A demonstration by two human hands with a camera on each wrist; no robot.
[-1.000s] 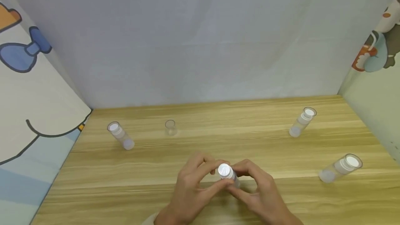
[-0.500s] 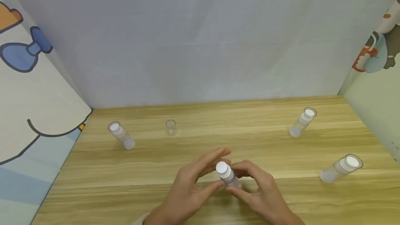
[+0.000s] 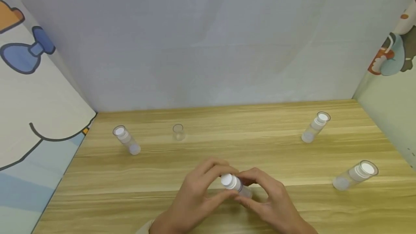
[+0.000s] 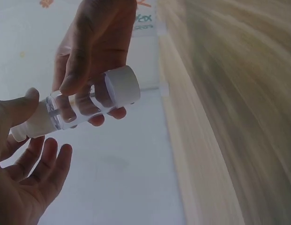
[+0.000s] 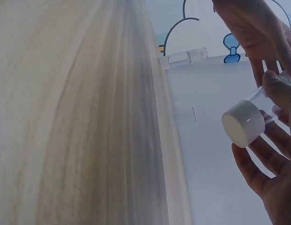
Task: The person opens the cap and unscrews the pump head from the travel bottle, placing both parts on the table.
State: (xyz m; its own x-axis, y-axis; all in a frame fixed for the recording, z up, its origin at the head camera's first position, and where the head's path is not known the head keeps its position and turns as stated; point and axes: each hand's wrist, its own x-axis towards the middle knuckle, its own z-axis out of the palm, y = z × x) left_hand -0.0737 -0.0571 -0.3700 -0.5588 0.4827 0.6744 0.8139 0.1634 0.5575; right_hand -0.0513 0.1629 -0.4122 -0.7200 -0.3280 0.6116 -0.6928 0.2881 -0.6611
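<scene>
A small clear bottle point(image 3: 244, 190) with a white top point(image 3: 227, 180) is between both hands, tilted with its top toward the left. My right hand point(image 3: 274, 198) grips the clear body between thumb and fingers. With thumb and forefinger, my left hand point(image 3: 195, 192) pinches the white top; the left wrist view has its other fingers spread below. A wide white base point(image 4: 123, 86) shows at the bottle's lower end, raised off the wood. In the right wrist view the same white base point(image 5: 242, 123) faces the camera, and the top is out of sight.
A clear cap point(image 3: 178, 133) stands alone toward the back of the wooden table point(image 3: 156, 176). Three similar capped bottles stand around: one at back left point(image 3: 126, 140), a bottle at back right point(image 3: 315, 127), and a bottle at front right point(image 3: 355, 176). Cloth walls point(image 3: 208, 46) enclose the table.
The bottle has tilted further left. My left fingers lifted away from its top half a second ago and have now closed on it again. The right hand kept its grip.
</scene>
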